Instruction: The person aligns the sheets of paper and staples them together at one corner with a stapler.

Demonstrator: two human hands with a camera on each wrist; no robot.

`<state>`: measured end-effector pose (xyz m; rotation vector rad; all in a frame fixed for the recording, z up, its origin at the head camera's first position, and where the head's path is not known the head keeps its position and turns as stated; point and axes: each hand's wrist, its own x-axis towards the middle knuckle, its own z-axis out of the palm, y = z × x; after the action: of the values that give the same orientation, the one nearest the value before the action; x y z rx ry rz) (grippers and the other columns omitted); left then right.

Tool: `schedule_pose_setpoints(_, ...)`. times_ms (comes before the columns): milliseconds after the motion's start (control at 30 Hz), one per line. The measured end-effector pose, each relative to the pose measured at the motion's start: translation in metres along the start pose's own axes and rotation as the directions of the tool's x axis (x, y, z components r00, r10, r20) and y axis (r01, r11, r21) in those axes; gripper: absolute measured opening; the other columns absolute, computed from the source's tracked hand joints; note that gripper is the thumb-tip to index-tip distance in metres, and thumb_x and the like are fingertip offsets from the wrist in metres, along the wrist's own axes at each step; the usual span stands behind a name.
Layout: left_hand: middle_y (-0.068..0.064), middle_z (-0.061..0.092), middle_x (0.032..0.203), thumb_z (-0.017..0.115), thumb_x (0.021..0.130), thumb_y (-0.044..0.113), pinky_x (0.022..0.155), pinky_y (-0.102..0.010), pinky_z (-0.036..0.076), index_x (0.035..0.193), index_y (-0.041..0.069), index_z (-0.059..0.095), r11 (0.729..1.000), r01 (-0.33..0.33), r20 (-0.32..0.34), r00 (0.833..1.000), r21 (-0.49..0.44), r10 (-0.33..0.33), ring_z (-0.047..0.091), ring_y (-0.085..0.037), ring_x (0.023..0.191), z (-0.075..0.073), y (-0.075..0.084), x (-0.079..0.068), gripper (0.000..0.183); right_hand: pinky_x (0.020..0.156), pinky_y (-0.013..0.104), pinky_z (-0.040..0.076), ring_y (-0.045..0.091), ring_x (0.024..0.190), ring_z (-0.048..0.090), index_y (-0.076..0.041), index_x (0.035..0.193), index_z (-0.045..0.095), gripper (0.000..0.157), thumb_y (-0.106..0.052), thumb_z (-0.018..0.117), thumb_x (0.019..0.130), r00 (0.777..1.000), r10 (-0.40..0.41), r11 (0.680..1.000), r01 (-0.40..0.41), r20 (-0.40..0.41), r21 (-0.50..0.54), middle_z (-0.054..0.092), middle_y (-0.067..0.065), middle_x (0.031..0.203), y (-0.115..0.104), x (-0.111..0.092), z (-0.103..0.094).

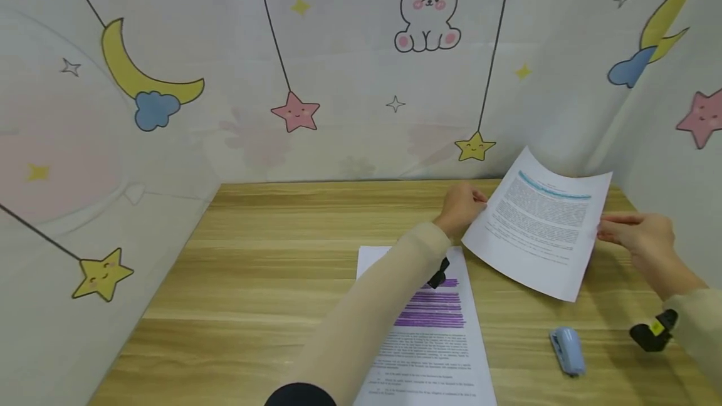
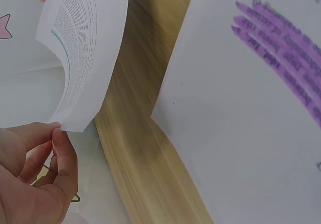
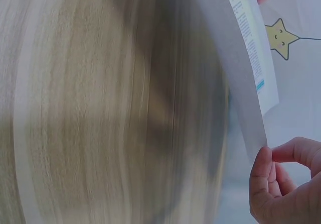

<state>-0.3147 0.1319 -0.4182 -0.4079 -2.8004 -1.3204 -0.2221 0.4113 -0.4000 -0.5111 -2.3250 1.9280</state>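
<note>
A printed sheet of paper (image 1: 538, 224) with a blue highlighted line near its top is held up, bowed, above the right part of the table. My left hand (image 1: 460, 210) pinches its left edge; in the left wrist view, thumb and finger of that hand (image 2: 42, 166) meet at the paper's edge. The right hand (image 1: 640, 237) pinches the opposite edge, as the right wrist view also shows with the hand (image 3: 286, 179). Beneath my left forearm lies another printed sheet (image 1: 429, 356) with purple highlighted lines (image 1: 431, 311), partly hidden by the sleeve.
A small light-blue stapler (image 1: 568, 351) lies on the wooden table (image 1: 254, 281), below the raised sheet and left of the right wrist. A white cloth backdrop (image 1: 350, 67) with cartoon stars, moons and a rabbit hangs behind the table's back edge.
</note>
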Motion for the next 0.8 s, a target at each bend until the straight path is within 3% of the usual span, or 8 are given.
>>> schedule_pose_setpoints(200,0.001,0.073,0.082,0.075,0.087,0.005,0.060,-0.011,0.041,0.087,0.008,0.079,1.000,0.007,-0.001,1.000,0.005,-0.007,0.059,-0.006,0.073,-0.008,-0.002,-0.001,0.004,0.063,0.025,0.061,0.007,0.061,0.068,-0.023,0.074,0.066,0.035,0.005,0.060,0.094,1.000,0.009,0.993,-0.010,-0.007,-0.118,0.063,-0.017,0.068,-0.004,0.000,0.006)
schedule_pose_setpoints(367,0.000,0.073,0.084,0.075,0.088,0.005,0.061,-0.011,0.042,0.085,0.007,0.078,1.000,0.004,0.016,1.000,-0.018,-0.004,0.059,-0.006,0.073,-0.014,-0.004,-0.004,0.004,0.065,0.025,0.061,0.007,0.062,0.069,-0.002,0.099,0.067,0.011,0.003,0.058,0.096,1.000,0.020,0.982,-0.022,-0.012,-0.186,0.061,-0.018,0.068,-0.008,-0.002,0.013)
schedule_pose_setpoints(500,-0.002,0.073,0.084,0.075,0.088,0.003,0.059,-0.012,0.044,0.085,0.007,0.077,0.998,-0.004,0.036,0.999,-0.059,0.006,0.059,-0.006,0.072,-0.019,-0.009,-0.007,0.005,0.066,0.025,0.061,0.005,0.063,0.067,0.011,0.117,0.059,0.022,0.004,0.059,0.096,1.000,-0.003,0.977,0.001,-0.010,-0.213,0.060,-0.019,0.070,-0.010,-0.005,0.019)
schedule_pose_setpoints(667,-0.003,0.074,0.086,0.075,0.089,0.004,0.059,-0.011,0.045,0.086,0.006,0.077,0.997,0.007,0.062,0.998,-0.081,-0.002,0.059,-0.005,0.070,-0.028,-0.014,-0.012,0.004,0.067,0.026,0.061,0.003,0.063,0.066,0.016,0.122,0.056,0.028,0.005,0.058,0.096,1.000,-0.014,0.977,0.010,-0.020,-0.214,0.058,-0.020,0.070,-0.011,-0.007,0.028)
schedule_pose_setpoints(800,-0.005,0.073,0.085,0.075,0.089,0.003,0.057,-0.010,0.048,0.086,0.002,0.077,0.993,0.031,0.079,0.997,-0.116,-0.021,0.059,-0.004,0.065,-0.034,-0.016,-0.017,0.003,0.067,0.026,0.061,0.003,0.063,0.066,0.008,0.114,0.062,0.018,0.004,0.059,0.096,1.000,-0.012,0.980,0.009,-0.013,-0.200,0.059,-0.020,0.071,-0.012,-0.010,0.030)
